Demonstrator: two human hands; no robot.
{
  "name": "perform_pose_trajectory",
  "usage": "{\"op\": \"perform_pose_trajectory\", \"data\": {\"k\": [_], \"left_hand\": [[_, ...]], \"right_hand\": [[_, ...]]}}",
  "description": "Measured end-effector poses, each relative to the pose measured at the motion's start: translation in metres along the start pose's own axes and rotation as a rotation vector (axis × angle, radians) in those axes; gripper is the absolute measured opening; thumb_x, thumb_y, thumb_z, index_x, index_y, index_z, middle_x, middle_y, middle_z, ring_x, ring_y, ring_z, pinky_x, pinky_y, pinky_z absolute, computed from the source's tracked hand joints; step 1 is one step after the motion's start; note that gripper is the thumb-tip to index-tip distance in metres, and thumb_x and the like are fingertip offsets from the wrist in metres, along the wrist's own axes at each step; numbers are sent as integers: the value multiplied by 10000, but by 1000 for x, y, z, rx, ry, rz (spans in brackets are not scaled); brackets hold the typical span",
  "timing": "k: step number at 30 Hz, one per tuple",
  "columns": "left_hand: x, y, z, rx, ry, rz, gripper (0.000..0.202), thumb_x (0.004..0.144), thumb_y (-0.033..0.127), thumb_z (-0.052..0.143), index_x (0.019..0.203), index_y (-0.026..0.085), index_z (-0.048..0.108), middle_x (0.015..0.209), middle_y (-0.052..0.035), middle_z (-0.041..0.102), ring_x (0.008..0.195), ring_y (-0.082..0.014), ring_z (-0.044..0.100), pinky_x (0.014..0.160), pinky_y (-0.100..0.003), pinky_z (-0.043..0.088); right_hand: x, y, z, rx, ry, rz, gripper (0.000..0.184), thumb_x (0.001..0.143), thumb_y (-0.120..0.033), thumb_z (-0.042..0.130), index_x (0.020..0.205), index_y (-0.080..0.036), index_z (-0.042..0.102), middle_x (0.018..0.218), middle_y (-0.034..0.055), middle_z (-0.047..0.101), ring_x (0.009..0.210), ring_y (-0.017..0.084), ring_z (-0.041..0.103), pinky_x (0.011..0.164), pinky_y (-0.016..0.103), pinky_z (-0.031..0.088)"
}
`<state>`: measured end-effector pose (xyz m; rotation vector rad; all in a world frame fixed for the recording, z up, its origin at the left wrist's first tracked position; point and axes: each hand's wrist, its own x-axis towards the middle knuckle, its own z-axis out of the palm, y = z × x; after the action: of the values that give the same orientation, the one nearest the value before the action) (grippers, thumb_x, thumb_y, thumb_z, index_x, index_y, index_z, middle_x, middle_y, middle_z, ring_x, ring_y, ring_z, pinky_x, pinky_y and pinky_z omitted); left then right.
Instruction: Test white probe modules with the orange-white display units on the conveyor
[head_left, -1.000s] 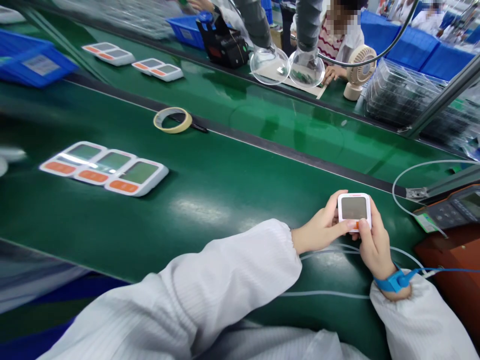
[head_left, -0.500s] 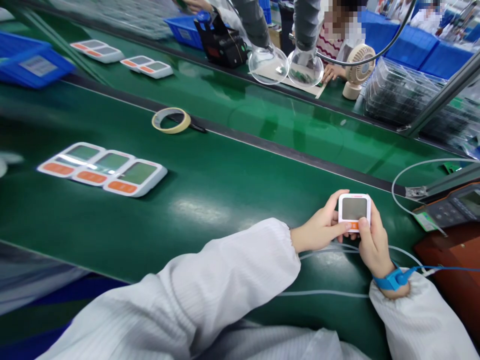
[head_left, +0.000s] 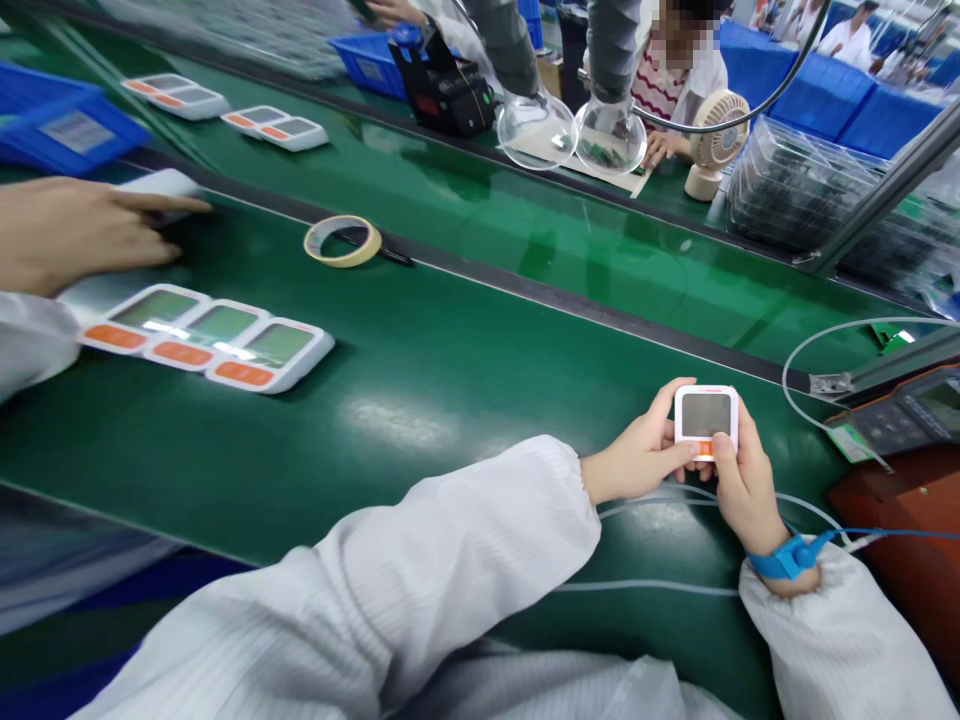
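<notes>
Between both hands I hold a small white digital device with a grey screen and an orange button strip, its face toward me. My left hand grips its left side, the thumb at the lower edge by the orange strip. On the right side, my right hand is closed on it, with the thumb over the strip's right end. A blue wrist strap circles my right wrist. Farther left, a row of three similar white devices lies face up on the green bench.
A co-worker's hand reaches in from the left above the row. A tape roll lies by the dark rail. More devices sit on the belt beyond. Blue bins stand left; an orange-edged meter and cables are at right.
A co-worker's hand has come in at the left edge, over a blurred pale object. The devices on the far belt have shifted left. My hands keep their grip, nearly still.
</notes>
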<state>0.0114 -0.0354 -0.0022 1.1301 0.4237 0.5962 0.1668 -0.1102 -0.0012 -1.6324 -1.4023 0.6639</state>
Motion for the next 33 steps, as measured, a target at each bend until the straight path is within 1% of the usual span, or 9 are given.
{"op": "perform_pose_trajectory", "data": {"k": [8, 13, 22, 26, 33], "left_hand": [[0, 1, 0, 8, 3, -2, 840, 867, 309, 662, 1508, 212, 128, 771, -8, 617, 625, -126, 597, 563, -234, 486], [0, 1, 1, 14, 8, 1, 827, 872, 330, 657, 1504, 215, 135, 767, -4, 612, 620, -128, 590, 558, -238, 479], [-1, 0, 1, 14, 2, 6, 818, 882, 349, 645, 1505, 233, 128, 784, -6, 600, 652, -138, 596, 567, -237, 473], [0, 1, 1, 19, 4, -1, 830, 873, 359, 654, 1502, 224, 129, 783, -8, 598, 655, -143, 595, 562, -239, 474], [-1, 0, 1, 27, -1, 7, 789, 891, 326, 628, 1498, 231, 132, 786, -8, 598, 654, -137, 595, 562, -236, 474]], "right_hand": [[0, 0, 0, -23, 0, 4, 572, 1010, -433, 407, 1511, -165, 338, 887, 65, 667, 577, 166, 608, 554, 281, 536], [1, 1, 1, -10, -1, 16, 579, 1002, -437, 417, 1512, -174, 340, 910, 70, 670, 580, 167, 610, 563, 289, 544], [2, 2, 0, -11, -2, 18, 577, 995, -433, 423, 1497, -155, 363, 874, 67, 661, 579, 171, 607, 546, 285, 535], [2, 0, 0, 3, -12, 16, 571, 1001, -434, 423, 1497, -161, 360, 873, 65, 658, 583, 168, 604, 546, 281, 532], [2, 0, -1, 17, -23, 12, 553, 1003, -445, 421, 1482, -172, 375, 883, 64, 655, 589, 167, 606, 543, 280, 538]]}}
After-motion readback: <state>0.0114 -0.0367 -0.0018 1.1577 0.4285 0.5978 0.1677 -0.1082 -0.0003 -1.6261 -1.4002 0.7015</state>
